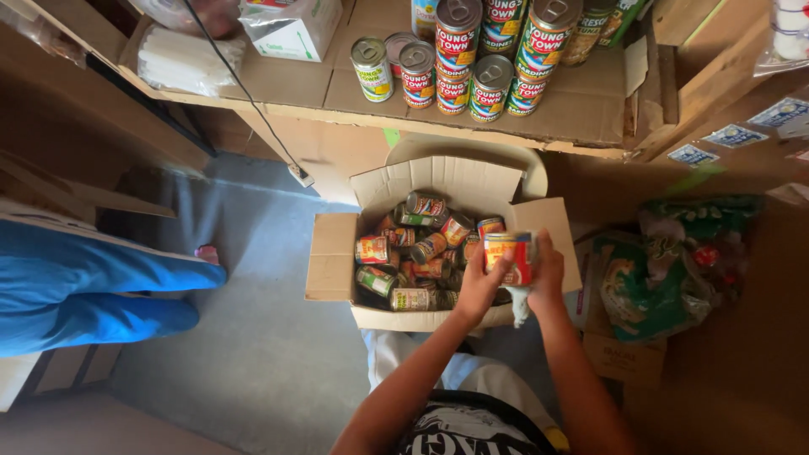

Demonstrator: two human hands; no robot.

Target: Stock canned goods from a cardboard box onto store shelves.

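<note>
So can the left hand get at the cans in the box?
Probably yes. The box is open, its cans uncovered just beside the left hand, but that hand and the right hand both hold a can.

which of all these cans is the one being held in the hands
The red and yellow can above the right side of the open cardboard box, gripped by the left hand and right hand. The others lie loose in the box or stand stacked on the shelf.

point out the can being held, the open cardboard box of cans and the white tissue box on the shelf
red and yellow tin can point(509, 257), head view, label side
open brown cardboard box point(330, 268), head view, left flap
white tissue box point(297, 32), head view, front face
</note>
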